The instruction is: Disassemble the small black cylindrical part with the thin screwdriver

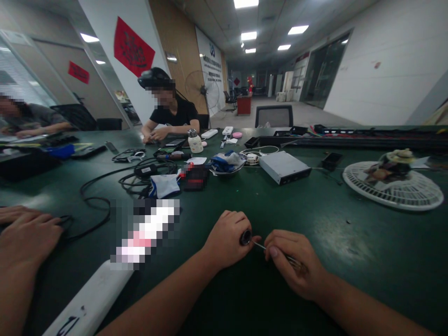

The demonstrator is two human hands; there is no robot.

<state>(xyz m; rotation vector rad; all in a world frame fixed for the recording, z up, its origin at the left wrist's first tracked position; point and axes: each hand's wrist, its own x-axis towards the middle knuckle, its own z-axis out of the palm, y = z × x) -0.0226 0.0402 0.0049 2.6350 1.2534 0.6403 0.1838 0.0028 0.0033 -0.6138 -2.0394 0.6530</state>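
Note:
Near the middle of the green table, my left hand (229,239) is closed around a small dark round part (246,237) with a ring-like open end facing right. My right hand (296,261), just to its right, is closed on a thin tool (259,245) with a metal shaft and a brownish handle partly hidden by the palm. The shaft points left, its tip close to the round part and my left fingertips. Whether the tip touches the part cannot be made out.
A grey metal box (284,167), a white fan grille (392,185), a cloth bundle (227,162) and black cables (105,177) lie beyond my hands. Left are a white object (94,298) and another person's hand (30,233). Someone in black (175,112) sits across the table (196,200).

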